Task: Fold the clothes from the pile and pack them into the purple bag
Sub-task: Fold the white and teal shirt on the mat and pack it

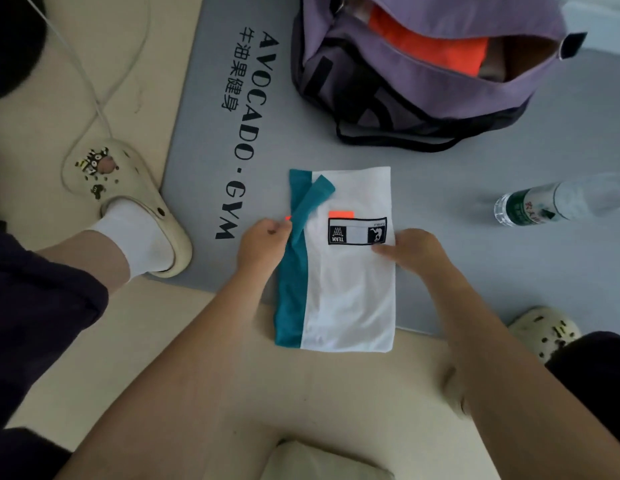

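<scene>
A folded white garment [350, 289] with a teal side panel and a black patch lies on the grey gym mat [457, 258], partly over the mat's near edge. My left hand [261, 242] pinches the teal edge at the garment's left side. My right hand [417, 251] grips the right edge beside the black patch. The purple bag [422, 84] stands open at the far end of the mat, with an orange garment [429, 46] inside it.
A clear plastic water bottle [544, 204] lies on the mat at the right. My feet in cream clogs sit at the left [128, 202] and right [544, 332]. A white cable [93, 84] runs across the beige floor at the left.
</scene>
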Available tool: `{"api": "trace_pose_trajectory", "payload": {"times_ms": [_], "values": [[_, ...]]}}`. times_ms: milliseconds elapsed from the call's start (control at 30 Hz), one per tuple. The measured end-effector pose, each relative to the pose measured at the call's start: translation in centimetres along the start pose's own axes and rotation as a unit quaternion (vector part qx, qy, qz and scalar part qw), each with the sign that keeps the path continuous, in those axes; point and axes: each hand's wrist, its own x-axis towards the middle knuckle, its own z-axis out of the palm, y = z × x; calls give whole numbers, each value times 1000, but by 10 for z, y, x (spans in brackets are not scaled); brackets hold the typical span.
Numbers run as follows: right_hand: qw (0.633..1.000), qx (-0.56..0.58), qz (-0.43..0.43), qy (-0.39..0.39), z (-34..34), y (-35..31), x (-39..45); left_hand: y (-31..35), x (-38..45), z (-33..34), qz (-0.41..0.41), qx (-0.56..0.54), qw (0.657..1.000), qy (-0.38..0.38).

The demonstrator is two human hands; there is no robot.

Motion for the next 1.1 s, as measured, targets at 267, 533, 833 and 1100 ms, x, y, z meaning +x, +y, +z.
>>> {"api": "trace_pose_trajectory", "payload": {"times_ms": [267, 533, 833, 1100], "values": [[967, 232, -11, 107, -20, -38, 36, 38, 28, 12, 110, 159, 981, 7], [976, 129, -153, 87, -44, -47, 51, 35, 57, -12, 80, 0, 993, 85], [965, 136, -98, 204, -47, -44, 55, 40, 46, -9, 106, 72, 981, 146], [890, -156, -276, 327, 30, -23, 4, 3, -19, 64, 388, 377, 839, 54]]}}
